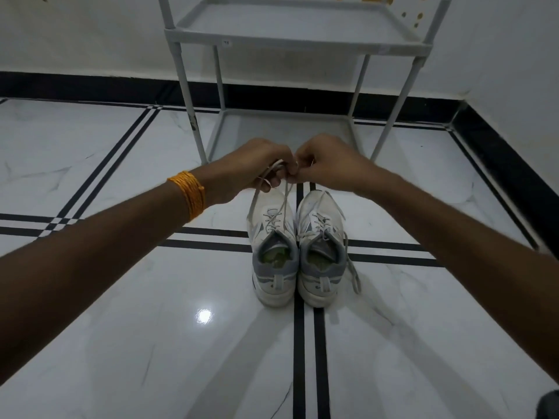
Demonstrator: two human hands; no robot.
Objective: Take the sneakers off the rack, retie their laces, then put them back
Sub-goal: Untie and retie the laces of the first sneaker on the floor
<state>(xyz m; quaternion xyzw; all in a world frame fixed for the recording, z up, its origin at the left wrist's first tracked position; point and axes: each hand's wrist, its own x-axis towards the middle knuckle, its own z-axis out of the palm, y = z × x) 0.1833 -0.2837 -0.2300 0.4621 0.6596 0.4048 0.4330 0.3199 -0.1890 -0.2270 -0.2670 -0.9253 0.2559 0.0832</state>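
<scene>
Left hand (257, 167) and right hand (329, 164) both pinched closed on left sneaker's (273, 252) lace (284, 198). Right sneaker (322, 255) beside it on floor (121, 328); rack (296, 37) shelves bare.

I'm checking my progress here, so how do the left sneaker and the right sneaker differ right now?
The left sneaker has its laces pulled up taut into both hands, left hand and right hand; the right sneaker is untouched. The right sneaker's laces hang loose, trailing onto the floor beside it. Both are white and grey, side by side, toes toward the rack.
</scene>
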